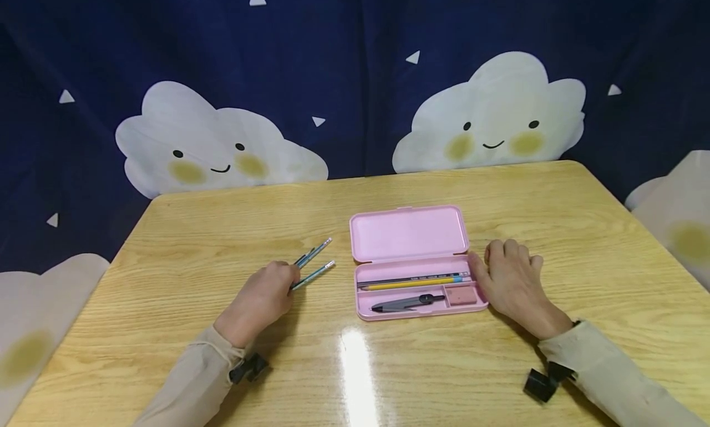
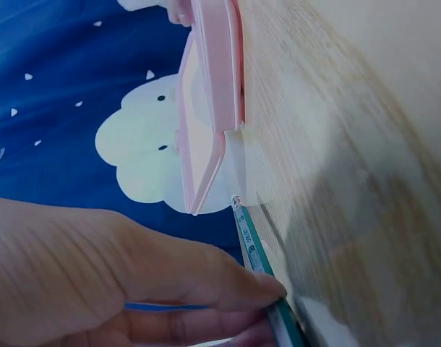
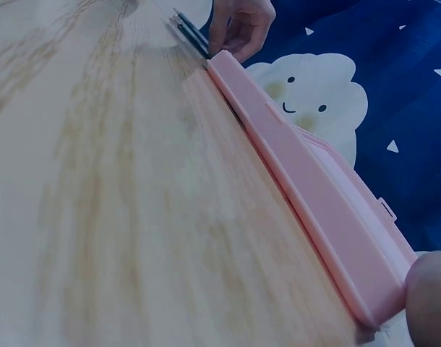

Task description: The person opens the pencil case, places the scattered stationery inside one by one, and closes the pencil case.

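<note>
My left hand pinches a small bunch of pencils low over the table, left of the pink pencil case. Their eraser ends point toward the case; in the left wrist view one green pencil shows printed lettering between thumb and fingers. The pencil case lies with its lid swung back. Inside are a yellow pencil beside a dark one, a grey compass and a pink eraser in its own compartment. My right hand rests at the case's right end, thumb against the wall.
The wooden table carries the case near its middle, with a bright light reflection in front. Behind hangs a dark blue curtain with smiling clouds. A black wrist camera sits by the right cuff, another by the left.
</note>
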